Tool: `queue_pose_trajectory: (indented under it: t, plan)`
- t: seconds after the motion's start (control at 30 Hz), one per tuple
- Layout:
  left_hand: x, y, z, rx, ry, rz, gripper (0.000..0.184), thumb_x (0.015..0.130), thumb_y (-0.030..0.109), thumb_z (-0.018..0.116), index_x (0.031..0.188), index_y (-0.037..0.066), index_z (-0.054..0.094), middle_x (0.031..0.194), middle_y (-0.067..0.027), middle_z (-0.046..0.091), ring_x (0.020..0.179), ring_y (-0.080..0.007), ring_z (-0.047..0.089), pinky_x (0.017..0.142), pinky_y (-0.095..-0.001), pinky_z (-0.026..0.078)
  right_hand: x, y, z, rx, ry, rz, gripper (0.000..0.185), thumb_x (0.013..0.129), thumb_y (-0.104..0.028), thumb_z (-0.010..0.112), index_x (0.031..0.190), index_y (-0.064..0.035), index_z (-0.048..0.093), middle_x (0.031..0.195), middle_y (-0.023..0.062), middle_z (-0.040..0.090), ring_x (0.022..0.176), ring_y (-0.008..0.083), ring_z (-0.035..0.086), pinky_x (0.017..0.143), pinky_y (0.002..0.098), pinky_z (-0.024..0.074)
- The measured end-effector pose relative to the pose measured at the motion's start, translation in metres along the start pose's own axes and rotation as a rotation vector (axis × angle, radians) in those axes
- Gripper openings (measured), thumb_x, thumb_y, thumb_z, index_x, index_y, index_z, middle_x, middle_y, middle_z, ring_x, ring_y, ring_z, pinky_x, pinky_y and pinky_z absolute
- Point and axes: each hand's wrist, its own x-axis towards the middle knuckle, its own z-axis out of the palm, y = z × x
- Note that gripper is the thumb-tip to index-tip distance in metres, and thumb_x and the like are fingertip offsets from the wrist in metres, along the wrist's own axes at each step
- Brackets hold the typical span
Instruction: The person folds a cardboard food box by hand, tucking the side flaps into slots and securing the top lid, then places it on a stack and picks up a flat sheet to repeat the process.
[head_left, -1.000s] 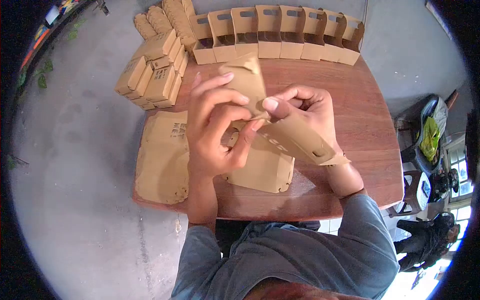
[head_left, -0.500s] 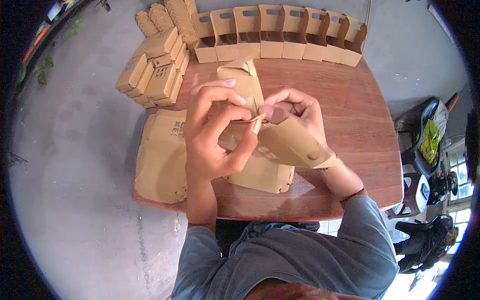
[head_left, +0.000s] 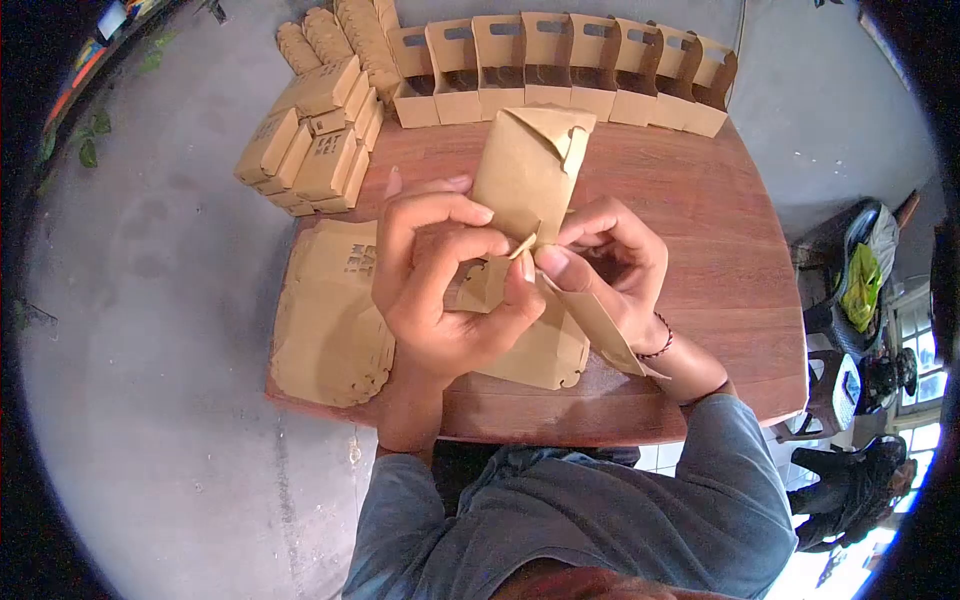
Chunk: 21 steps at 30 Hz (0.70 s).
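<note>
A partly folded brown cardboard box (head_left: 520, 175) is held up above the table between both hands. With thumb and forefinger, my left hand (head_left: 440, 270) pinches a small tab at the box's lower corner. My right hand (head_left: 615, 270) grips the same corner from the other side, thumb against the card. One panel of the box slants down in front of the right wrist. Below, a flat cardboard blank (head_left: 535, 350) lies on the table, partly covered by the hands. To the left of it rests a stack of flat printed blanks (head_left: 330, 320).
Along the back of the wooden table (head_left: 720, 260) stands a row of cardboard carriers (head_left: 550, 75) with handle slots. Folded printed boxes (head_left: 310, 140) are piled at the back left, with more stacked cardboard (head_left: 340, 45) behind. A chair with a yellow-green bag (head_left: 860, 285) is at the right.
The box has been raised and turned, so its broad panel now stands more upright. Its lower right panel has swung steeper. Both hands keep their grip at the corner.
</note>
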Motion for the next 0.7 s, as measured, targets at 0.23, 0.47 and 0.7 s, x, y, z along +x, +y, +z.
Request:
queue_pose_trajectory:
  t: [0.23,0.47,0.7]
  plan:
    - [-0.003,0.008,0.006,-0.076,0.090,-0.107,0.020,0.065,0.010,0.077,0.083,0.008,0.067,0.096,-0.0077,0.061,0.096,-0.0307,0.063,0.099,-0.0533,0.042,-0.003,-0.005,0.001,-0.125,-0.017,-0.073,0.009,0.087,-0.001,0.071,0.093,0.0013,0.065,0.089,0.0082,0.068,0.083,0.0108,0.063,0.073,0.0250,0.0487]
    - [-0.001,0.003,-0.005,-0.069,-0.026,-0.004,0.020,0.069,0.006,0.078,0.087,0.013,0.073,0.094,-0.0041,0.065,0.098,-0.0295,0.063,0.100,-0.0540,0.041,-0.004,-0.007,-0.003,-0.197,-0.010,-0.093,0.009,0.086,-0.001,0.072,0.091,0.0013,0.066,0.090,0.0087,0.069,0.078,0.0124,0.064,0.070,0.0249,0.0486]
    - [0.002,-0.007,-0.008,-0.215,-0.067,-0.011,0.022,0.071,0.007,0.080,0.092,0.011,0.076,0.098,-0.0086,0.062,0.100,-0.0289,0.061,0.097,-0.0481,0.043,-0.005,-0.011,0.005,-0.045,0.015,-0.031,0.022,0.089,-0.001,0.068,0.109,0.0018,0.060,0.090,0.0094,0.071,0.091,0.0132,0.067,0.077,0.0243,0.0519]
